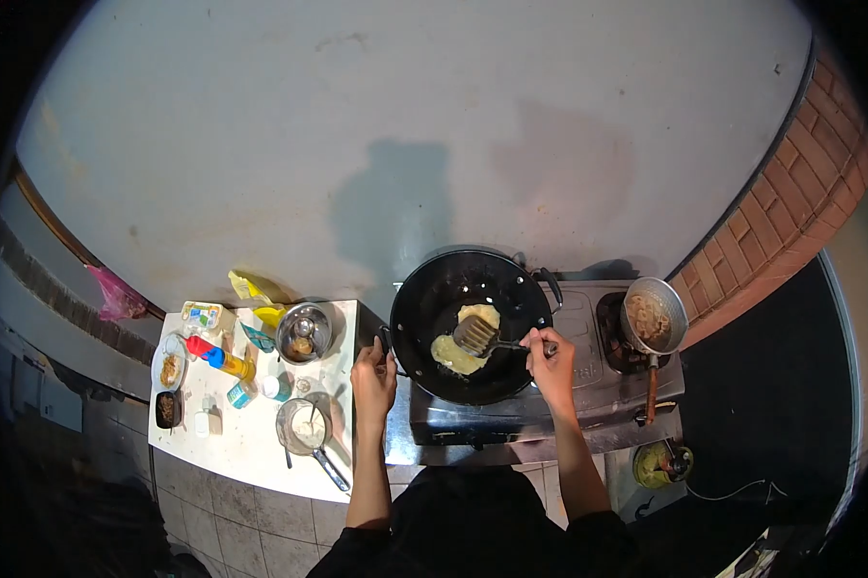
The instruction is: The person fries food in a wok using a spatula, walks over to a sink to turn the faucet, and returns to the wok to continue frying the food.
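Note:
A black wok sits on the stove in the middle of the head view. Two pale yellow pieces of food, which look like egg or batter, lie in it; the nearer piece is flat against the bottom. My right hand is closed round the handle of a slotted spatula. The spatula's head rests over the pieces and hides part of them. At the wok's left side, my left hand is closed on the small side handle, which the fingers partly cover.
Right of the wok, a saucepan with food stands on the second burner. A white table at left bears a metal bowl, a strainer, red-capped and yellow bottles and a plate. A gas cylinder stands below right.

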Motion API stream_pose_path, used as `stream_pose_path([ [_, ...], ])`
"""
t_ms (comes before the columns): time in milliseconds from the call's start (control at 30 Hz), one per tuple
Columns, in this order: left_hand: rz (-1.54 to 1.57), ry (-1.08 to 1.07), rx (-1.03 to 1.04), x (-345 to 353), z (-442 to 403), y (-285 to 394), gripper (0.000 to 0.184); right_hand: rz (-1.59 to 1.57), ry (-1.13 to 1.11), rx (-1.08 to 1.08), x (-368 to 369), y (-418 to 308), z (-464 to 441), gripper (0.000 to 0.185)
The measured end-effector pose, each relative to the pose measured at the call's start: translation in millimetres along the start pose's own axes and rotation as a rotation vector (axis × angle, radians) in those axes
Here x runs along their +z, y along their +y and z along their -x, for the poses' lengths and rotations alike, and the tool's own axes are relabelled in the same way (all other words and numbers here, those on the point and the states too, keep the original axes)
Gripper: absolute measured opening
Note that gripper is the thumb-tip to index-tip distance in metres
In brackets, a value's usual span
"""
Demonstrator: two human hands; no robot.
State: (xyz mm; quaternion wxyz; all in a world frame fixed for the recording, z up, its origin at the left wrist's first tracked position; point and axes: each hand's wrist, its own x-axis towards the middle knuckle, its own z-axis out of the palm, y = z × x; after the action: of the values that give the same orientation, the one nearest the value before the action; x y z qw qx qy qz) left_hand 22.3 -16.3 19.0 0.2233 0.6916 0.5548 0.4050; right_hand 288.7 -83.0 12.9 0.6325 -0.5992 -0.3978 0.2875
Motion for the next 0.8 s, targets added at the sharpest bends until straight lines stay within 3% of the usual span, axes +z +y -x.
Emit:
stream_pose_path([
  [300,-0.011,-0.016,-0.046,-1.5,0.7,4.4,0.035,0.112,-0.238,-0.010,0.4,-18.1,14.2,0.021],
  [633,-0.042,0.009,-0.007,3.0,4.5,2.1,0.033,0.200,-0.259,-0.259,-4.1,-38.7,14.3,0.010],
  [800,-0.046,0.006,-0.064,5.0,5.7,3.9,0.034,0.180,-0.293,-0.211,-1.9,-32.5,8.4,0.009],
])
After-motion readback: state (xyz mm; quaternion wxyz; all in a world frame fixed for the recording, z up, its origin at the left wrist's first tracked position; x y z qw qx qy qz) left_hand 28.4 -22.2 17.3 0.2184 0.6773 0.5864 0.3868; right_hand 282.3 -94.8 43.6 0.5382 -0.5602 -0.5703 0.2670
